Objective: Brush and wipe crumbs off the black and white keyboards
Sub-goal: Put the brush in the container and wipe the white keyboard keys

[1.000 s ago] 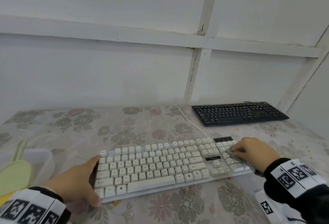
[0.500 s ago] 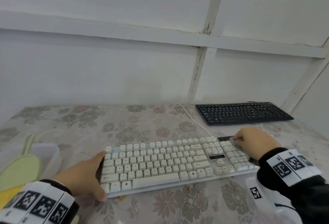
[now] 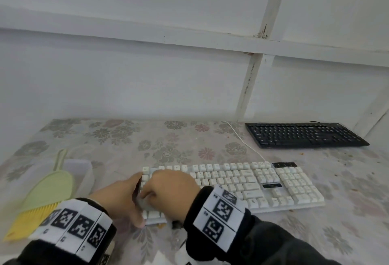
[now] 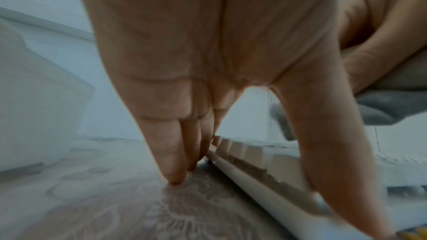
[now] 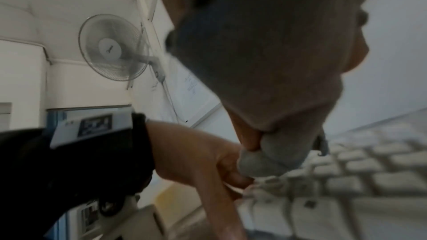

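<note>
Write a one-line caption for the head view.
Right hand wipes the white keyboard's left end with a grey cloth while the left hand steadies it.

A plain indoor room, office or workroom by its looks, though the exact kind cannot be told. A table (image 3: pixel 357 218) under a flowered cover stands against a white panelled wall (image 3: pixel 147 79) with painted battens, and a white wall fan (image 5: pixel 110 46) hangs at the left beside a posted sheet of paper (image 5: pixel 191 87). A white keyboard (image 3: pixel 252 182) lies near and a black keyboard (image 3: pixel 305 135) at the far right.
</note>
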